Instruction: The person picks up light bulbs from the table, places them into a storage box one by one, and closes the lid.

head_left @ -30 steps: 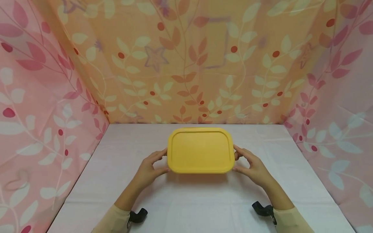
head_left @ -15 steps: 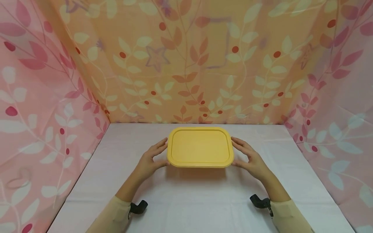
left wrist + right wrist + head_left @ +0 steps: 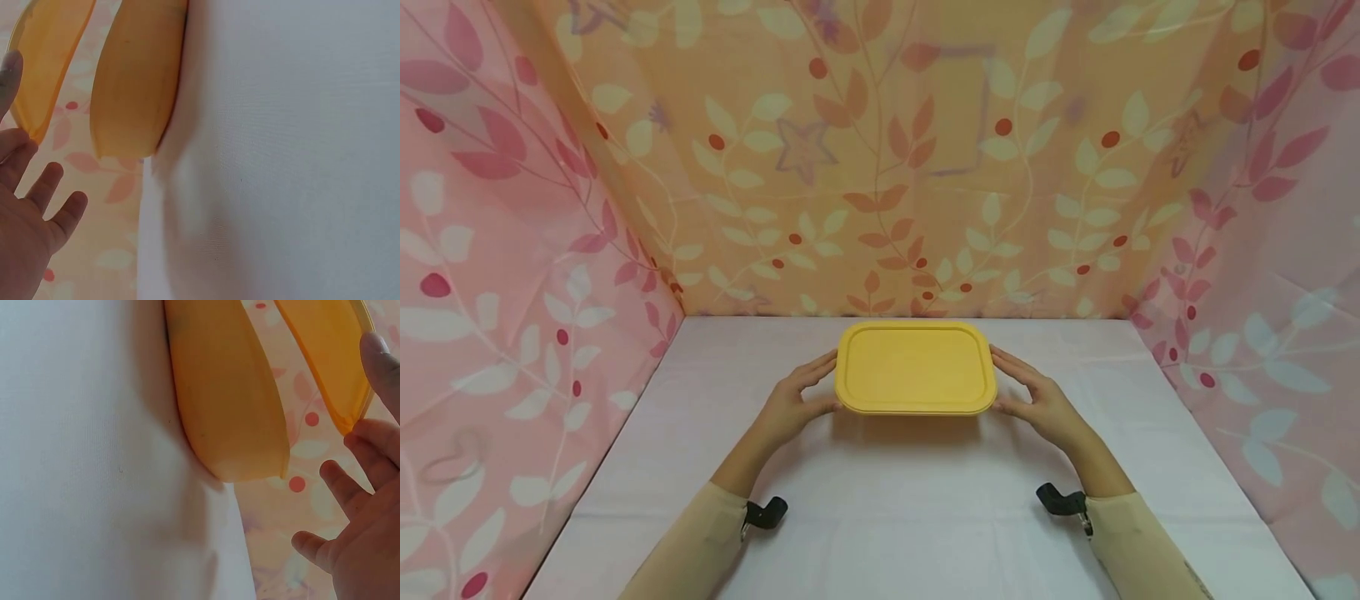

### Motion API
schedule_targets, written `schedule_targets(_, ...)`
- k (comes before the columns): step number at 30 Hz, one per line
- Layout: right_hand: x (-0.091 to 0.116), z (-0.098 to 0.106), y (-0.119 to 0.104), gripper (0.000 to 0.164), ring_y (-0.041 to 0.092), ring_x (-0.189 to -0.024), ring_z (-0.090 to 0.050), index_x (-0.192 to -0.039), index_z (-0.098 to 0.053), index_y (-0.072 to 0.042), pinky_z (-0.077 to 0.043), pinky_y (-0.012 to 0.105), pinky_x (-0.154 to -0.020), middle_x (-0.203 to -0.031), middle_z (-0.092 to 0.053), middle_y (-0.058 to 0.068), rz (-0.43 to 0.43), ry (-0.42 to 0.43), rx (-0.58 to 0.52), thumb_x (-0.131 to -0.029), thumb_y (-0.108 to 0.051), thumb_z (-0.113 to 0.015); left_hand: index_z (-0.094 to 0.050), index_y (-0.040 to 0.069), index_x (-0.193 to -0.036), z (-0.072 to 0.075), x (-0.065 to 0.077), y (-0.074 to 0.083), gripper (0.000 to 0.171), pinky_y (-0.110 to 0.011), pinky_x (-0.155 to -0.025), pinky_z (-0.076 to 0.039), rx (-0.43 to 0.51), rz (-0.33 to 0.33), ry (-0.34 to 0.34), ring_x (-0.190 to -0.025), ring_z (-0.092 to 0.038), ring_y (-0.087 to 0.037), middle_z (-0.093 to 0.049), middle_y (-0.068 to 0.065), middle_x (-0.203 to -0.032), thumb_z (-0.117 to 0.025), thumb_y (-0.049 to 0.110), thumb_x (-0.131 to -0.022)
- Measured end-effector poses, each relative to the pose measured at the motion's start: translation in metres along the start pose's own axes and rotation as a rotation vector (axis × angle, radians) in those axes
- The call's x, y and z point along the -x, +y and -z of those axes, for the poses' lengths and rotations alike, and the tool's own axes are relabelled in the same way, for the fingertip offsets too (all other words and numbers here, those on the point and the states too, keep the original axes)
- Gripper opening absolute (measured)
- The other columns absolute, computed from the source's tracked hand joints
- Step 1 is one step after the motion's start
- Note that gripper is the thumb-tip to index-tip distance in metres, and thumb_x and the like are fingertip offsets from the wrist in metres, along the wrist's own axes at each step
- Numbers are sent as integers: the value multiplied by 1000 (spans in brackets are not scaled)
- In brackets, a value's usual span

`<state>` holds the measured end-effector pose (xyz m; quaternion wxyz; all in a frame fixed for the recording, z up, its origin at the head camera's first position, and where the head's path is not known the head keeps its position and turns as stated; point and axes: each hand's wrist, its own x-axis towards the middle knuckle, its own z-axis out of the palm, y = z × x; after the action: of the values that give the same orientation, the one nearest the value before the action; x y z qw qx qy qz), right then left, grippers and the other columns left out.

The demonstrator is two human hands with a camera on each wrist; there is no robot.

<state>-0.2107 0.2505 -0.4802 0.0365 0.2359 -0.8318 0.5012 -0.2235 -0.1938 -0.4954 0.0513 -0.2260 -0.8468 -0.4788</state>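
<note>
A yellow rectangular lid (image 3: 916,368) with rounded corners is held level between both hands in the head view. My left hand (image 3: 790,406) pinches its left end; the thumb is on the near side and the fingers are farther back. The right hand (image 3: 1047,406) holds the right end in the same way. Beneath the lid, a yellow food container (image 3: 137,81) stands on the white cloth, with a gap between the two in both wrist views. From above, the lid hides most of the container. The ring and little fingers of each hand stretch out free of the lid.
A white cloth (image 3: 895,517) covers the table. Behind it hangs an orange leaf-print curtain (image 3: 880,167), with pink patterned sheets (image 3: 497,250) at both sides. Black camera mounts (image 3: 766,513) sit at both wrists, beside beige sleeves.
Both hands have carried the lid toward the back of the table, and it looks slightly smaller in the head view. Their hold on its two ends continues.
</note>
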Motion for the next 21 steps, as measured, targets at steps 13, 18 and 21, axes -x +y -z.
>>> schedule_targets(13, -13, 5, 31, 77, 23, -157, -23, -155, -47, -22, -14, 65, -124, -165, -36, -4, -59, -22, -45, -87, -15, -82, -53, 28, -150, -7, -20, -13, 77, -56, -116, -41, 27, 34, -13, -148, -41, -20, -46, 17, -157, -85, 41, -82)
schedule_targets(18, -18, 5, 36, 76, 24, -158, -19, -156, -46, -28, -11, 67, -124, -165, -35, -10, -110, -37, -51, -89, -27, -81, -51, 29, -152, -8, -25, -16, 78, -54, -117, -40, 22, 81, -50, -149, -38, -18, -44, 20, -158, -83, 44, -82)
schedule_targets(21, -22, 4, 38, 76, 24, -158, -18, -155, -46, -33, -11, 66, -125, -164, -35, -16, -140, -37, -43, -88, -33, -82, -50, 28, -152, -8, -27, -19, 79, -54, -117, -40, 17, 92, -65, -149, -37, -20, -43, 17, -159, -83, 43, -82)
